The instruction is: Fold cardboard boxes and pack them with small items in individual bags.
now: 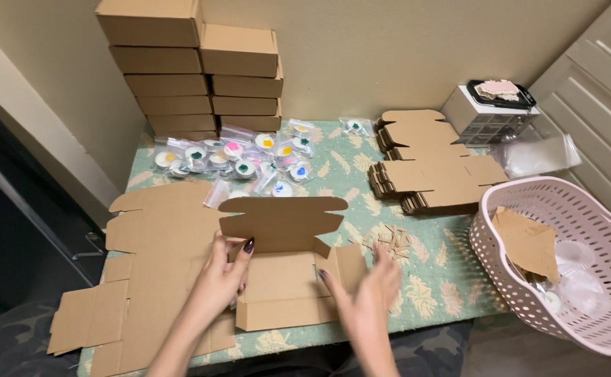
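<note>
Hands are set on a half-folded box (284, 269) at the near edge of the table (417, 279). The left hand (223, 274) is pressed against the box's left wall, fingers curled over the fold and the thumb raised against the standing lid flap. The right hand (367, 287) is laid open-fingered at the right side flap; it is blurred, so whether the flap is pinched or only touched cannot be told. The two hands are kept apart, one at each side of the box.

The box lies on a patterned green cloth, its lid upright at the back and its front panel flat toward the person. To its left, flat blanks (138, 272) are spread, partly under the box and hanging over the table edge. Just right of the right hand, small cardboard scraps (389, 241) are scattered.

Behind the box, a cluster of small clear bags (242, 157) holding round white pieces with coloured centres is seen. A stack of unfolded blanks (431, 167) is set at the right rear. Finished boxes (194, 70) are piled in two columns against the wall. A small drawer unit (487, 112) stands in the far right corner, with clear bags lying beside it. A pink basket (563, 265) is placed at the right, off the table edge, with cardboard offcuts and plastic inside.
</note>
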